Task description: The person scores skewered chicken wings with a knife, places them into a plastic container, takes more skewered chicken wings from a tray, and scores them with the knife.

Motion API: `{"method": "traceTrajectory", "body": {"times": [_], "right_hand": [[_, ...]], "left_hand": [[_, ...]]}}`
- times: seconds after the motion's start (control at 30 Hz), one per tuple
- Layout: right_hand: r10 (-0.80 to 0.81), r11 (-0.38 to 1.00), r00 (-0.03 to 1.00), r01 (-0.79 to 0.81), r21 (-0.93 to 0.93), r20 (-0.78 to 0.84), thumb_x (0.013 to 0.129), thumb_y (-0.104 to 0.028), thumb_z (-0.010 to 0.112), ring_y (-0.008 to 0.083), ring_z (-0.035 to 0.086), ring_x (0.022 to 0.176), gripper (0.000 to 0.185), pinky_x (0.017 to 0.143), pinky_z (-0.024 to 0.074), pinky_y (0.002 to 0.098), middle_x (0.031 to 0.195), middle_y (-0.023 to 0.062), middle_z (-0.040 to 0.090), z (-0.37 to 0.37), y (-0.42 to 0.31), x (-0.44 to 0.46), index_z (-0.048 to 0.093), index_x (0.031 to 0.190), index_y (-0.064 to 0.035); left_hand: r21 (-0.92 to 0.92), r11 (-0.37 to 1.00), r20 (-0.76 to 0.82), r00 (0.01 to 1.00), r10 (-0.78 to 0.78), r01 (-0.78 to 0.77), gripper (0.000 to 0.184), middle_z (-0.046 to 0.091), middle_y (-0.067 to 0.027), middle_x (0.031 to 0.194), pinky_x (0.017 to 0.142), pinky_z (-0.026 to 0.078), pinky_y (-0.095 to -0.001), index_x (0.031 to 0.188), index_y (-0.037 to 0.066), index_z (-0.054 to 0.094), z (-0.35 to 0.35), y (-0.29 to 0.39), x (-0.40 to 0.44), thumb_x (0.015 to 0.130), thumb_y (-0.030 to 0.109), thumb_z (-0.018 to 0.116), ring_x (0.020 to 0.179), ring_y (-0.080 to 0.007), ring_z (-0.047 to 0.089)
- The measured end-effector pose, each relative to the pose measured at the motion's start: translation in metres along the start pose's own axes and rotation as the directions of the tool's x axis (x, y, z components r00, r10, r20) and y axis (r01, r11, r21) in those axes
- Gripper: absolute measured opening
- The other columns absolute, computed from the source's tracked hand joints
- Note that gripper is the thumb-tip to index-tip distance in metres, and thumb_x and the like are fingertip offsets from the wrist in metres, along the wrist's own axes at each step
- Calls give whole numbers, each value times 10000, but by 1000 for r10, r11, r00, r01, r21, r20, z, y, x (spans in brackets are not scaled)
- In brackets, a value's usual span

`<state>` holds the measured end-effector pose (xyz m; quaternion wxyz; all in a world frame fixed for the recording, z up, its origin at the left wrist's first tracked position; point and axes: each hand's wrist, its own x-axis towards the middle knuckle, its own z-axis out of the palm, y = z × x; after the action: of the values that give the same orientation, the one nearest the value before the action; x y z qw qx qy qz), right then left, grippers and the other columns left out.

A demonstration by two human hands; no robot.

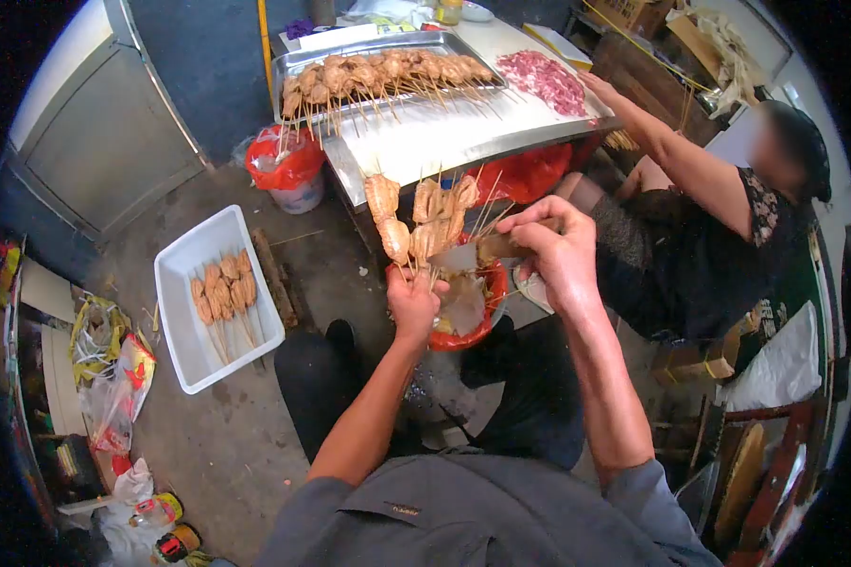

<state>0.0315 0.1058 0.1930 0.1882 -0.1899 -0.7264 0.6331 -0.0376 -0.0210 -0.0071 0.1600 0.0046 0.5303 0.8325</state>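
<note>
My left hand [414, 300] is closed around the lower ends of several sticks. They carry skewered chicken wings [428, 213], held upright and fanned out in front of me. Beside them, my right hand [556, 250] grips a brown tool [503, 249] that looks like a flat brush; its far end is partly hidden, so I cannot tell its exact kind. Below both hands stands a bucket lined with a red bag [482, 331], with pale, wet-looking contents. More skewered wings [223, 288] lie in a white plastic tub [272, 331] on the floor to the left.
A metal tray [279, 80] piled with meat skewers [378, 71] rests on the table [397, 151], near raw sliced meat [544, 83]. At right sits a co-worker [700, 246], one arm reaching to that meat. Another red-lined bucket [298, 194] stands left of the table. Bags [113, 369] lie at far left.
</note>
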Motion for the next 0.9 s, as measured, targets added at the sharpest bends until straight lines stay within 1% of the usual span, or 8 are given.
{"method": "traceTrajectory", "body": {"times": [0.27,0.3,0.4,0.57,0.67,0.73,0.77,0.9], "right_hand": [[-187,982,966,180,-53,-178,778,2,569,98,584,621,64,494,467,222,882,125,685,17,4,-13,553,838,20],[-165,985,961,171,11,-221,764,-11,604,68,537,595,50,541,438,221,705,21,620,25,8,-13,614,812,-4],[-347,938,901,326,-120,-259,760,-30,618,91,568,630,72,597,471,262,694,50,638,38,32,0,629,826,-3],[-191,944,976,152,-294,-106,739,-106,610,259,655,675,152,662,508,364,720,166,648,61,53,16,623,836,9],[-194,925,976,148,-349,-100,723,-107,620,257,660,698,168,677,508,374,708,169,644,72,74,35,629,834,18],[-167,939,985,144,-313,-49,755,-51,618,118,572,504,75,402,446,261,665,65,622,75,90,49,616,799,10],[-171,938,984,149,-313,-46,755,-51,618,118,572,504,75,402,446,261,665,65,622,72,92,52,616,799,10],[113,991,994,-113,-69,0,775,-32,611,133,572,508,47,375,439,247,750,95,660,49,54,36,593,793,8]], "left_hand": [[5,1000,5,1000,1,-1,97,634,-129,692,373,334,-233,939,55,395,2,0,-4,950,86,486,412,-77,426],[5,1000,6,1000,1,-1,97,634,-129,692,373,334,-233,939,55,395,2,1,-5,950,86,486,412,-77,426],[22,1000,-25,1000,5,-5,95,634,-128,691,372,333,-234,931,49,399,4,1,-6,949,79,487,412,-77,426],[6,1000,-14,1000,-23,23,80,627,-114,683,374,340,-237,938,46,413,2,3,-6,945,76,486,416,-81,438],[1,1000,-21,1000,7,-7,81,624,-102,679,375,344,-236,937,44,422,1,4,-6,942,81,495,419,-84,445],[41,999,-41,999,22,-20,78,622,-98,675,377,344,-234,937,47,427,-1,1,-5,941,82,496,420,-82,445],[79,996,-59,998,39,-34,74,620,-93,670,379,345,-233,937,49,432,-2,0,-3,941,83,497,421,-80,445],[15,1000,-36,999,15,-14,76,619,-90,662,381,343,-227,942,59,436,-3,2,-3,941,92,505,421,-72,441]]}}
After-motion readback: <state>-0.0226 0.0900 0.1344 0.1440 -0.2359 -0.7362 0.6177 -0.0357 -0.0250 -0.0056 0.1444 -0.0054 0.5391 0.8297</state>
